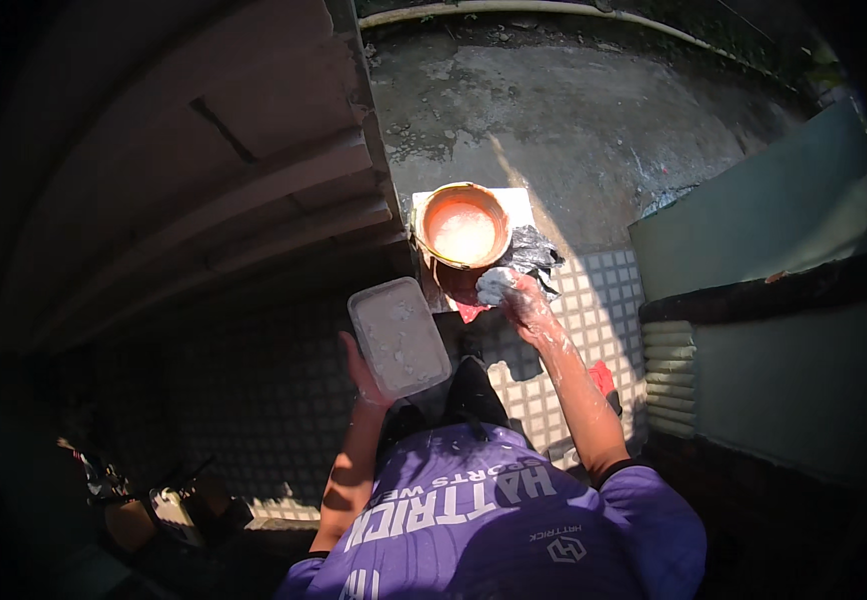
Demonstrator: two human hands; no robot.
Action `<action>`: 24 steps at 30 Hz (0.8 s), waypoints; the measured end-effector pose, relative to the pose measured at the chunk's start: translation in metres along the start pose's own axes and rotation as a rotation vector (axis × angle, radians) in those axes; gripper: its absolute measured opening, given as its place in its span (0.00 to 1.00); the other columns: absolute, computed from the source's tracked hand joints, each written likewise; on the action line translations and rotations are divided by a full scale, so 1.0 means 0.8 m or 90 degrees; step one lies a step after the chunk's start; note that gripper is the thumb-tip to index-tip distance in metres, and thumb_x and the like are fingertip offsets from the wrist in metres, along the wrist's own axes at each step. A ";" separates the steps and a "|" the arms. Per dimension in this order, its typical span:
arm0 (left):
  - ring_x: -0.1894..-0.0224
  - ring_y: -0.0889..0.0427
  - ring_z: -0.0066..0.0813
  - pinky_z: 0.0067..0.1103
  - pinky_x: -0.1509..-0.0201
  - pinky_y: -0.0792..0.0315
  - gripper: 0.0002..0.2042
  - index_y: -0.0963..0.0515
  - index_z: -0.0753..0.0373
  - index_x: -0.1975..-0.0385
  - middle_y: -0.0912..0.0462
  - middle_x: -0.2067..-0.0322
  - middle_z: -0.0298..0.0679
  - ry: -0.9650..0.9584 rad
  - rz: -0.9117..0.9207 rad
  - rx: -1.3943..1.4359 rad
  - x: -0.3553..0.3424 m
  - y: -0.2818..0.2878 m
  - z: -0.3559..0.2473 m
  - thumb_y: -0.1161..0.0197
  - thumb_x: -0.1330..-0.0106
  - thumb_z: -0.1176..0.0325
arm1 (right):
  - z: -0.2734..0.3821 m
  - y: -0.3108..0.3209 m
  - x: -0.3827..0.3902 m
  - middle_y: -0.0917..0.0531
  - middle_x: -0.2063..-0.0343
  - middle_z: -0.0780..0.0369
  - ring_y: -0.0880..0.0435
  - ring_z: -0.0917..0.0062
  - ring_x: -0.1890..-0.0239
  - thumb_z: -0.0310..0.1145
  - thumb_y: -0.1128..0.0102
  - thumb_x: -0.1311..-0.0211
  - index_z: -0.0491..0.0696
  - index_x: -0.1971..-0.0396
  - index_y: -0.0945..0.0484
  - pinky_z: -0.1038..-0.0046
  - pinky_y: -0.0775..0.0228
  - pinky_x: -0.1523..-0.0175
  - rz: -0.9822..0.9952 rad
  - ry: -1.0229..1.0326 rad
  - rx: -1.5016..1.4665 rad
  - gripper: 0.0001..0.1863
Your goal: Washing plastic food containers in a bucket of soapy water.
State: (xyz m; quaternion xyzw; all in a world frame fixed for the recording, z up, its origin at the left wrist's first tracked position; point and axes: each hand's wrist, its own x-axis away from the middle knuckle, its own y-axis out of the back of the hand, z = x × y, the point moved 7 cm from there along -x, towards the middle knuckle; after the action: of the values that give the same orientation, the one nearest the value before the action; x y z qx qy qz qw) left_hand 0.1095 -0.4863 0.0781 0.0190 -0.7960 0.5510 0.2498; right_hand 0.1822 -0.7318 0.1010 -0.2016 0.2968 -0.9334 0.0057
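My left hand (358,368) holds a pale rectangular plastic tub (422,388) from beneath and along its left side. Whitish, lumpy paste covers the inside of the tub. To the right, my right hand (529,308) grips a grey-white lump (497,286), perhaps a wet cloth or sponge; which one I cannot tell. White smears coat that hand and wrist. Just beyond it stands an orange bucket (500,222) with pale liquid inside, on a white-topped stand (520,205). The lump is close to the bucket's near right side, outside its rim.
A crumpled black plastic bag (534,252) lies beside the bucket, with a red cloth (470,304) below. Left is a stepped wall (254,180); right, a pale green wall (754,220). Tiles (594,290) cover the near floor, concrete (554,110) the far ground. Another red item (602,377) sits by my right forearm.
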 end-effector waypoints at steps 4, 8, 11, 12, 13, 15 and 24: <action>0.38 0.32 0.46 0.42 0.36 0.37 0.44 0.40 0.58 0.34 0.33 0.38 0.44 -0.012 0.059 -0.019 0.028 -0.043 -0.015 0.62 0.40 0.27 | 0.057 -0.148 0.026 0.16 0.71 0.61 0.18 0.78 0.69 0.33 0.32 0.45 0.38 0.62 0.21 0.74 0.25 0.62 0.079 0.053 0.476 0.16; 0.42 0.28 0.44 0.39 0.38 0.34 0.43 0.37 0.60 0.36 0.29 0.42 0.45 -0.022 0.068 0.027 0.044 -0.060 -0.025 0.61 0.39 0.28 | 0.048 -0.213 0.017 0.16 0.75 0.60 0.20 0.80 0.72 0.30 0.30 0.51 0.38 0.65 0.20 0.73 0.27 0.66 0.202 0.148 0.714 0.15; 0.43 0.27 0.44 0.39 0.38 0.34 0.42 0.36 0.60 0.37 0.28 0.42 0.45 -0.010 0.084 0.054 0.045 -0.057 -0.031 0.60 0.39 0.28 | 0.042 -0.246 0.025 0.19 0.80 0.58 0.21 0.79 0.74 0.29 0.31 0.53 0.39 0.67 0.20 0.71 0.28 0.68 0.232 0.235 0.796 0.14; 0.42 0.27 0.43 0.38 0.38 0.34 0.42 0.36 0.60 0.37 0.28 0.43 0.45 -0.022 0.077 0.043 0.045 -0.057 -0.034 0.60 0.39 0.28 | 0.038 -0.254 0.026 0.20 0.81 0.58 0.21 0.77 0.76 0.29 0.32 0.53 0.39 0.67 0.20 0.71 0.28 0.68 0.264 0.229 0.805 0.13; 0.42 0.27 0.43 0.38 0.38 0.34 0.42 0.36 0.60 0.37 0.28 0.43 0.45 -0.029 0.078 0.046 0.046 -0.057 -0.036 0.60 0.39 0.28 | 0.035 -0.261 0.029 0.21 0.82 0.58 0.22 0.76 0.77 0.29 0.32 0.53 0.40 0.68 0.20 0.71 0.29 0.69 0.295 0.223 0.814 0.12; 0.41 0.29 0.43 0.39 0.37 0.36 0.45 0.37 0.60 0.36 0.29 0.42 0.44 -0.039 0.085 0.017 0.048 -0.055 -0.043 0.61 0.41 0.26 | 0.035 -0.273 0.039 0.21 0.80 0.56 0.22 0.72 0.77 0.28 0.34 0.52 0.40 0.69 0.20 0.70 0.28 0.68 0.348 0.136 0.813 0.10; 0.38 0.33 0.46 0.40 0.35 0.38 0.46 0.41 0.60 0.34 0.34 0.38 0.45 -0.066 0.148 0.045 0.046 -0.063 -0.054 0.62 0.42 0.25 | 0.016 -0.276 0.058 0.19 0.65 0.57 0.23 0.63 0.59 0.28 0.35 0.55 0.45 0.63 0.19 0.67 0.31 0.53 0.491 0.274 0.945 0.15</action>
State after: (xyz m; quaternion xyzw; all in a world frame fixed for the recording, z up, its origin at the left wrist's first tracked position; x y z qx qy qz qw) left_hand 0.1087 -0.4587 0.1491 -0.0362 -0.7850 0.6020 0.1419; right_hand 0.1689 -0.5628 0.2508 0.1505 -0.3478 -0.8363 0.3962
